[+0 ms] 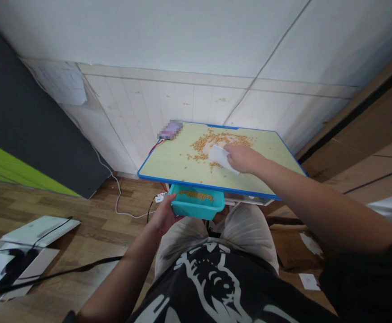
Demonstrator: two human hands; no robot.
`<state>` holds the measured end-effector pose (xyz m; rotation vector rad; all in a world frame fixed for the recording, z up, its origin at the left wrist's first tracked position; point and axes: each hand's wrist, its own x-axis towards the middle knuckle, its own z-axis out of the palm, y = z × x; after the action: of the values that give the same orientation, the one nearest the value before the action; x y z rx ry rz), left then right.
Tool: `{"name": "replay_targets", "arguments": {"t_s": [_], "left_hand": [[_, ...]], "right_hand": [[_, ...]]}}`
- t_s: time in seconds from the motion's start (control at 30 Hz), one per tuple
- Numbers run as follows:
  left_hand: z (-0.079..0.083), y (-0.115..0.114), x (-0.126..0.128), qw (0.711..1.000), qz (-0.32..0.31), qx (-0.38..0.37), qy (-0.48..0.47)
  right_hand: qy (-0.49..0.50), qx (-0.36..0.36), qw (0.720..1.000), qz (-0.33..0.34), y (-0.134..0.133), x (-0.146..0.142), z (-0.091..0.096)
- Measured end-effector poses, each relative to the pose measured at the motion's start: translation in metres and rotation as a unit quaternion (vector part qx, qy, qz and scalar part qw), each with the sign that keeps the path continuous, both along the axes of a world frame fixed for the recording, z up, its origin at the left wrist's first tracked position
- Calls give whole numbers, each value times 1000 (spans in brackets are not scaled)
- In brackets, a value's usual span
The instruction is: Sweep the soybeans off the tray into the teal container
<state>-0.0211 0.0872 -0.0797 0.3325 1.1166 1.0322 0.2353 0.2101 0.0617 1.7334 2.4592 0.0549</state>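
Note:
My left hand (166, 212) grips the left end of a teal plastic tub (196, 209), held just below the table's front edge. Small tan beans (196, 195) lie along the bottom of the tub. Over the yellow tabletop, my right hand (242, 158) is closed on a white card or folded sheet (221, 157); which of the two I cannot tell. The sheet's edge meets a spread of more tan beans (200, 142) around a pale patch on the tabletop. Part of that spread is hidden behind the right hand.
The yellow table (162, 163) has a blue rim and stands against a white panelled wall (172, 96). A blurred-out device (170, 130) with a red cable sits at its far left corner. Cardboard boxes (360, 143) lean at the right. A white cable (117, 197) crosses the wooden floor.

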Motion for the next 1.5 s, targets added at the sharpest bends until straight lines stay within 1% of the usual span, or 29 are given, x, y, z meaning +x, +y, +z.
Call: {"name": "replay_targets", "arguments": {"t_s": [0.2, 0.4, 0.6, 0.87, 1.2, 1.5], "left_hand": [[-1, -2, 11, 1000, -6, -3, -1], [2, -2, 16, 1000, -6, -3, -13], [-1, 0, 18, 999, -11, -4, -34], [-1, 2, 19, 1000, -11, 7, -28], [-6, 3, 16, 999, -21, 6, -31], [-4, 4, 16, 999, -21, 2, -28]], "right_hand": [[9, 1, 1000, 10, -1, -2, -3], [15, -1, 1000, 9, -8, -6, -4], [6, -3, 1000, 18, -17, -13, -3], [7, -4, 1000, 29, -26, -20, -4], [19, -13, 998, 51, -38, -21, -1], [22, -20, 997, 69, -49, -22, 2]]}}
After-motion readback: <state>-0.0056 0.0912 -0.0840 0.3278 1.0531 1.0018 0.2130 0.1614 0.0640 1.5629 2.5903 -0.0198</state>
